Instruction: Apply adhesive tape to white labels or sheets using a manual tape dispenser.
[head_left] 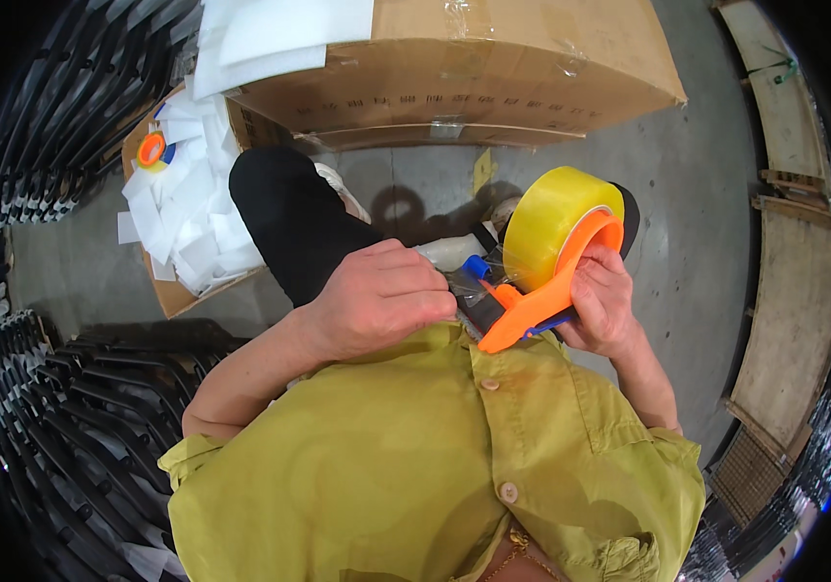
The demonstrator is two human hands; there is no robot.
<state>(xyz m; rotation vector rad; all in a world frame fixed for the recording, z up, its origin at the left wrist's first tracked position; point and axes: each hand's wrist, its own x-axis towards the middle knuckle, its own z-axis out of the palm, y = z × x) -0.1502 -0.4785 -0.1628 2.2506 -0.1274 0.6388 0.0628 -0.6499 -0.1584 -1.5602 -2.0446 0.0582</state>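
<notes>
My right hand (600, 303) grips an orange tape dispenser (543, 308) in front of my chest, its fingers through the ring of the frame. A wide roll of yellowish clear packing tape (543, 225) is mounted on it, and blue parts show at its lower end. To the left, my left hand (381, 299) is closed, fingers curled, with its fingertips by a dark piece (479, 308) beside the dispenser. What these fingers hold is hidden. A white wrapped, rounded thing (450, 252) shows just beyond my left hand.
Ahead stands a large taped cardboard box (493, 82), white foam sheets (284, 39) on its top left. At left, an open carton (175, 301) holds foam pieces and another tape dispenser (151, 150). Black metal frames (95, 417) line the left; wooden panels (786, 320) stand right.
</notes>
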